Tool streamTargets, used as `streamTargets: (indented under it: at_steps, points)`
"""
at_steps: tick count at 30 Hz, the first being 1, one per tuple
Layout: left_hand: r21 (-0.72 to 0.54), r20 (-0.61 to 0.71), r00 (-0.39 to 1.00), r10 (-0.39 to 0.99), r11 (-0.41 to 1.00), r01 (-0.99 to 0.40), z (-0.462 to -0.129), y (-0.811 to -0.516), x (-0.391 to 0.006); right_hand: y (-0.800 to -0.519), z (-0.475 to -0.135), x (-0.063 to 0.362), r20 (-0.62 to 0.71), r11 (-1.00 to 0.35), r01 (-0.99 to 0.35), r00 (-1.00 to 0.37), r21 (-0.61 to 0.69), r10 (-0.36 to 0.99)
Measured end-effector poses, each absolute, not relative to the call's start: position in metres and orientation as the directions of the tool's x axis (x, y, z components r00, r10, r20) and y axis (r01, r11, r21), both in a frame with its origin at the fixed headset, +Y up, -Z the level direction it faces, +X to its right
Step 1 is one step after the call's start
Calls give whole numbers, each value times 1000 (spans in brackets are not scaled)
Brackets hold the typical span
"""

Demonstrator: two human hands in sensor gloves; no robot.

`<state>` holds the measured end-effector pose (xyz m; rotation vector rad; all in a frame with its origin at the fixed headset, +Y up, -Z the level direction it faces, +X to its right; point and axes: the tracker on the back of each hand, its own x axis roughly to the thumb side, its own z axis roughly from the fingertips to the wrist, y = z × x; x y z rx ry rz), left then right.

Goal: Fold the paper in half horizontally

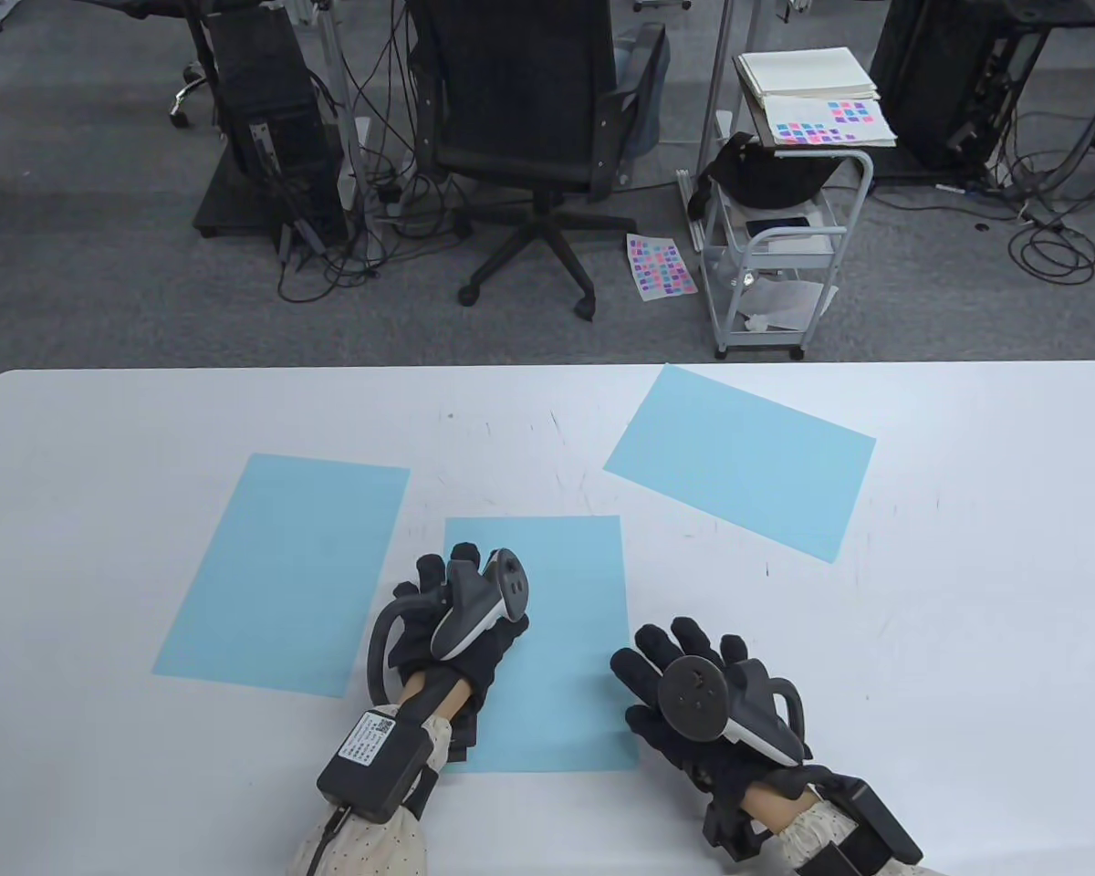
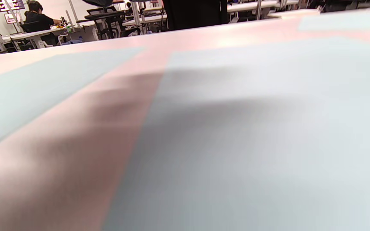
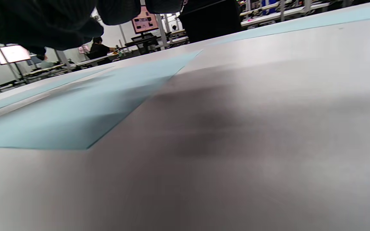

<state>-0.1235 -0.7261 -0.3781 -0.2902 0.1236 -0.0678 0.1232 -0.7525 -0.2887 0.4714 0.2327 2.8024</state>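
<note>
White surface (image 1: 967,566) carries three flat, unfolded light-blue sheets: the middle paper (image 1: 557,639) near the front edge, a left sheet (image 1: 283,575) beside it, and a right sheet (image 1: 739,461) farther back, lying askew. Left hand (image 1: 461,620) rests on the middle paper's left edge, fingers loosely curled, grasping nothing. Right hand (image 1: 693,703) lies on bare surface just beside the paper's right edge, fingers spread and released.

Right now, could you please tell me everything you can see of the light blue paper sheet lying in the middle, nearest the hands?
The middle light blue rectangular paper sheet lies flat and unfolded on the white table, long side running away from the person. It looks thin and matte, with no crease visible. The left hand rests over its left edge; the right hand sits just beside its lower right edge, on the table. Two similar sheets lie apart from it.
</note>
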Motion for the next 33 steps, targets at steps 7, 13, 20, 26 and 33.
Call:
streamTargets:
  at_steps: [7,13,20,26,33]
  points:
    - [-250,-108,994,-17,968,-11,-385,-698,-149,-765,-288,118,348,-930,-199,-886,310,306]
    - [-242,-115,992,43,968,-70,-390,-694,-170,-778,-288,117,356,-912,-95,-901,398,249]
    - [-266,-134,991,11,963,-47,-405,-703,-187,-782,-288,113,374,-911,8,-913,412,161]
    - [-316,-145,989,-1,948,-46,-429,-715,-192,-786,-291,117,370,-895,-18,-907,445,202]
    - [-400,-164,986,-37,916,-32,-466,-738,-185,-787,-293,119,359,-872,-40,-901,488,243]
